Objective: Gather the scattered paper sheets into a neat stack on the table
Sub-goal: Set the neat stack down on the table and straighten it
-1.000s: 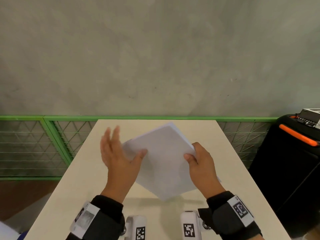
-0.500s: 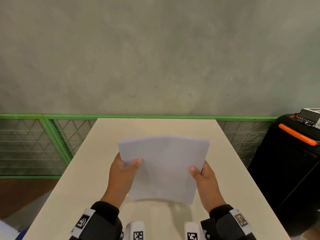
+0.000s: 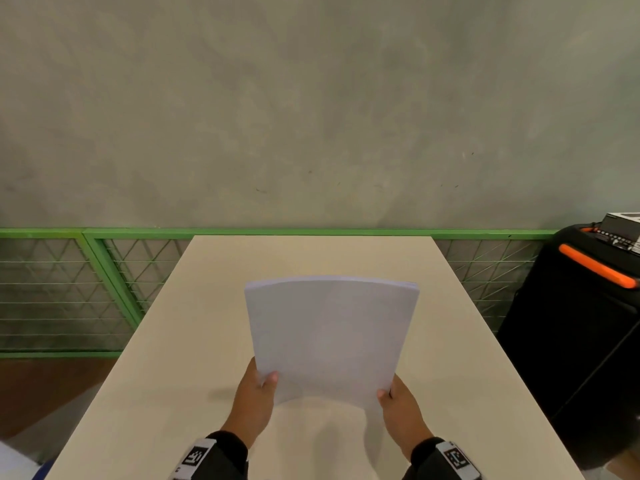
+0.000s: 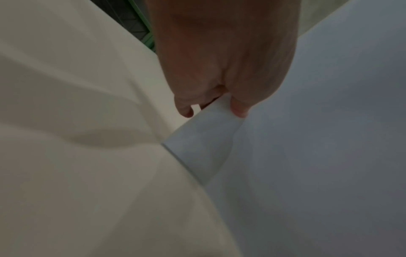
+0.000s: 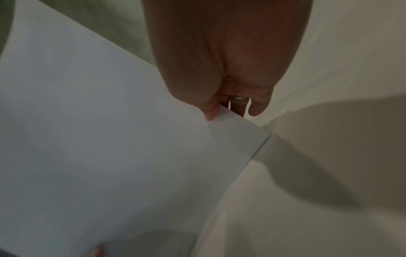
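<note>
1. So the stack of white paper sheets (image 3: 330, 337) is off the table (image 3: 180, 341) right now, held up over the near middle of the tabletop, standing more or less on end with the top edge bowing away from the person. No loose sheets visible anywhere else on the table.
2. Left hand (image 3: 254, 398) pinches the lower left corner, thumb on the front face and the fingers curled round behind. From the left wrist view you can see the thumb tip (image 4: 239, 111) pressing right at the paper's edge.
3. Right hand (image 3: 401, 408) does the same on the lower right corner: thumb in front, fingers behind, closed on the stack.
4. Handling-wise, I'd say it's light and floppy. That curve in the stack says it won't hold itself stiff, and sheets will probably slide against each other if the pinch loosens.
5. Best hold is probably what's there already, both side edges low down, so the bottom edge can be tapped on the table to square it up.
6. Edges look fairly flush at the top, so it's likely close to done: lay it flat and let go.
7. Off to the right there's a black case with an orange handle (image 3: 595, 268), and a green mesh fence (image 3: 104, 289) behind the table.
</note>
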`<state>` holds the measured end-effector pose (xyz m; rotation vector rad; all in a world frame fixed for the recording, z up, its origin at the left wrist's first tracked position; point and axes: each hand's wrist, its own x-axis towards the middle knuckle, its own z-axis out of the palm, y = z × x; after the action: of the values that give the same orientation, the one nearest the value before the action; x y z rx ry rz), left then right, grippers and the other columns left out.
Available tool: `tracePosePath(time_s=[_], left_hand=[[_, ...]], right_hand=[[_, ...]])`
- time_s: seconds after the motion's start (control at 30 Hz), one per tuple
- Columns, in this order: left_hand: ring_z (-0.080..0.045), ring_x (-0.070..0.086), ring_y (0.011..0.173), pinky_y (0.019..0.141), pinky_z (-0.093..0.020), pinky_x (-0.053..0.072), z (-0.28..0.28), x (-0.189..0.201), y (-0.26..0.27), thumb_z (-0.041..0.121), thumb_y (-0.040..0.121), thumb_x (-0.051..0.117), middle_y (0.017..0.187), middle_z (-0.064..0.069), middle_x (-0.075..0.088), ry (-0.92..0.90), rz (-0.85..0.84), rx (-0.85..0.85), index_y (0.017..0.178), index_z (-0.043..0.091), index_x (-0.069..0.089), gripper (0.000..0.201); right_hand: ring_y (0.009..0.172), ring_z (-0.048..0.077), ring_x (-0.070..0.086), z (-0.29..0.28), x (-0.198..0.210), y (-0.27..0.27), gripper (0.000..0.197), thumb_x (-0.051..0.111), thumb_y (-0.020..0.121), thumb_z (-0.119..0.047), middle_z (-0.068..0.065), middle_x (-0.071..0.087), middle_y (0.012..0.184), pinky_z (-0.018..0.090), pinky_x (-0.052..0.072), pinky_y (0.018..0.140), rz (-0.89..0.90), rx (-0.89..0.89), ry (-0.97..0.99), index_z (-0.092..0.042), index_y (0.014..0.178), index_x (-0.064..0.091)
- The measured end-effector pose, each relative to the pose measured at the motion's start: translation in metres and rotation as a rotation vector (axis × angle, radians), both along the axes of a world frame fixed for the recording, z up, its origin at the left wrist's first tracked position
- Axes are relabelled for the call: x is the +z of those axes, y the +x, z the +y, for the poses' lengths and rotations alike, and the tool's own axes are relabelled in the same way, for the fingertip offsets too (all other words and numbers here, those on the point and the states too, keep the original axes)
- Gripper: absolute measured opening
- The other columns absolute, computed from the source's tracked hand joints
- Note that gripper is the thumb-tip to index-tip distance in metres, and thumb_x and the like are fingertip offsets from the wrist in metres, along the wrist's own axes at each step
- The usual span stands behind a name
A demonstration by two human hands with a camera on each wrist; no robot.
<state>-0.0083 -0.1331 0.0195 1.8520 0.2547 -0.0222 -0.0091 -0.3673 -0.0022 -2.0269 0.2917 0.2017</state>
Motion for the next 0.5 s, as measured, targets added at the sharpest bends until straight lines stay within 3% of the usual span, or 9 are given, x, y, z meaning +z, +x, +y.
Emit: tracePosePath(time_s=[0.13,0.23,0.33,0.43,0.5], left_hand=[[-0.025,0.048,0.122,0.095,-0.026,0.033,0.005,-0.019,-0.001,0.004,0.094,0.039,0.119,-0.003,0.053,0.097,0.117,-0.067,0.134,0.009,0.042,0.041],[-0.019,0.047,0.111,0.095,-0.026,0.034,0.008,-0.021,-0.001,0.004,0.094,0.039,0.116,0.000,0.053,0.145,0.124,-0.089,0.132,0.012,0.044,0.039],[-0.022,0.051,0.110,0.091,-0.027,0.035,0.012,-0.022,0.000,0.003,0.093,0.040,0.113,-0.002,0.056,0.148,0.127,-0.060,0.117,0.018,0.047,0.029],[-0.030,0.053,0.108,0.086,-0.031,0.042,0.013,-0.017,0.006,0.009,0.094,0.039,0.110,-0.010,0.057,0.129,0.203,0.012,0.106,0.010,0.049,0.016],[-0.029,0.051,0.100,0.074,-0.032,0.045,0.013,-0.015,0.008,0.014,0.095,0.037,0.108,-0.011,0.052,0.121,0.325,0.026,0.104,0.007,0.046,0.015]], right_hand=[[0.114,0.028,0.049,0.001,-0.003,0.001,0.033,0.037,0.092,0.000,0.005,0.051,0.107,0.025,0.034,0.089,0.035,0.020,-0.082,-0.006,0.123,0.048],[0.088,0.024,0.050,0.002,0.003,0.005,0.017,0.038,0.091,-0.001,0.002,0.050,0.088,0.026,0.034,0.073,0.040,-0.025,-0.099,-0.016,0.090,0.045],[0.063,0.013,0.037,0.004,0.005,0.008,0.030,0.037,0.090,-0.002,-0.003,0.040,0.068,0.025,0.031,0.060,0.057,-0.032,-0.121,-0.021,0.067,0.033],[0.071,0.019,0.042,0.008,0.006,0.016,0.014,0.034,0.090,-0.005,0.008,0.047,0.082,0.029,0.041,0.066,0.176,-0.054,-0.012,-0.010,0.081,0.043],[0.067,0.017,0.046,0.010,0.004,0.016,0.013,0.035,0.091,-0.006,0.007,0.049,0.083,0.028,0.046,0.060,0.294,-0.067,0.079,-0.012,0.089,0.046]])
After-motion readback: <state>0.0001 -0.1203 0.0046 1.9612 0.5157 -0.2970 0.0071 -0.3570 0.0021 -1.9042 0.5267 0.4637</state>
